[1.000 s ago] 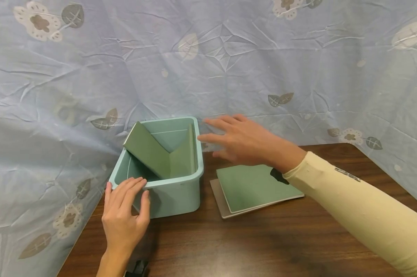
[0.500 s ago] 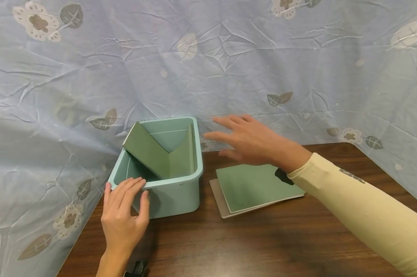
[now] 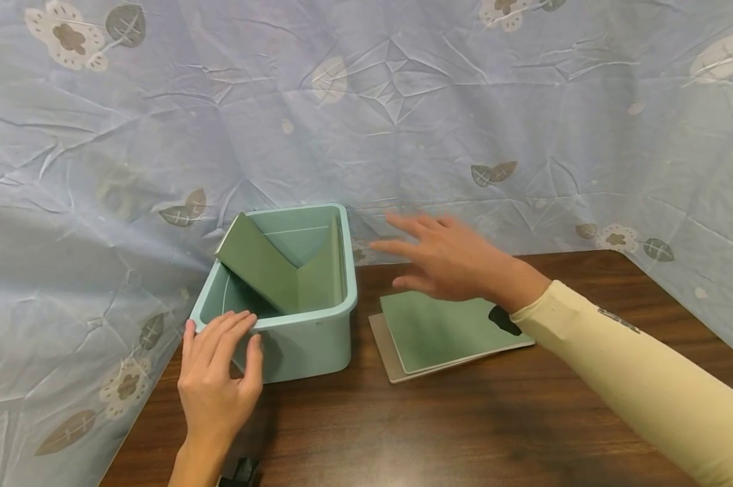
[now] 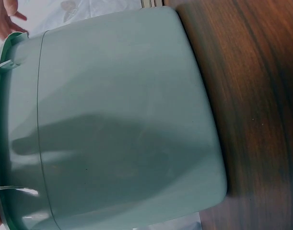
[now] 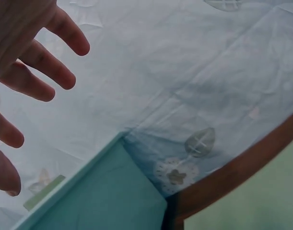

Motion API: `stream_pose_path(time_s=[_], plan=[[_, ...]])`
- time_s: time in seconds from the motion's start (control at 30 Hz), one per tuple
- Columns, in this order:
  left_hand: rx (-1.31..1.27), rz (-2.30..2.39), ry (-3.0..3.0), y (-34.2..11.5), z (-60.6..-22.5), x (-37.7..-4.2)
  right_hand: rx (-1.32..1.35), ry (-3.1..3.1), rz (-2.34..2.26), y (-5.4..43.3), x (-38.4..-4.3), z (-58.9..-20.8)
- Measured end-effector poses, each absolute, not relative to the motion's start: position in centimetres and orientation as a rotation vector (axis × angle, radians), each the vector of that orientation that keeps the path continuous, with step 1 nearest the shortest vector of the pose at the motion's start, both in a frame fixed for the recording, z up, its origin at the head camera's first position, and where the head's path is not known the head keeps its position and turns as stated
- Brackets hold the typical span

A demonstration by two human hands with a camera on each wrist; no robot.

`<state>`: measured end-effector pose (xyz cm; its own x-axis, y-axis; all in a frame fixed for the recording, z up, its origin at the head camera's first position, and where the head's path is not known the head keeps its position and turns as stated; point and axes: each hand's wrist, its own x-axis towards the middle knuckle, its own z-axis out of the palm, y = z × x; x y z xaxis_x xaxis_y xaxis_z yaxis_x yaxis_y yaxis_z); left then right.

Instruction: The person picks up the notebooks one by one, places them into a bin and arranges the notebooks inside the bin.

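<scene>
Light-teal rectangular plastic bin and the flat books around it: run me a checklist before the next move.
1. Bin upright on the brown wood-grain table: ok.
2. Left hand at the bin: ok, fingertips on the near rim.
3. Right hand free: ok, holding nothing, fingers spread, beside the bin.
4. Flat green book in the bin sitting below the rim: not ok, it leans with its upper end above the left rim.
5. Books on the table squared up: not ok, the pale-edged green book lies askew on the beige book.
6. Bin floor clear: cannot tell, mostly hidden.
</scene>
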<state>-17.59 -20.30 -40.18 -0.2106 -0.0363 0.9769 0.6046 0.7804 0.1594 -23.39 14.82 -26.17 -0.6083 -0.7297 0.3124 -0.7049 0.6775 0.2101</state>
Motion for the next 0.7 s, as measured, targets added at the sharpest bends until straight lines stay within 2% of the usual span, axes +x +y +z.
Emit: stream_pose_path(time_s=[0.7], plan=[[-0.466,-0.632,-1.692,-20.8,-40.3,-17.9,1.046,-2.874,0.161,15.0,-24.3,-34.6]])
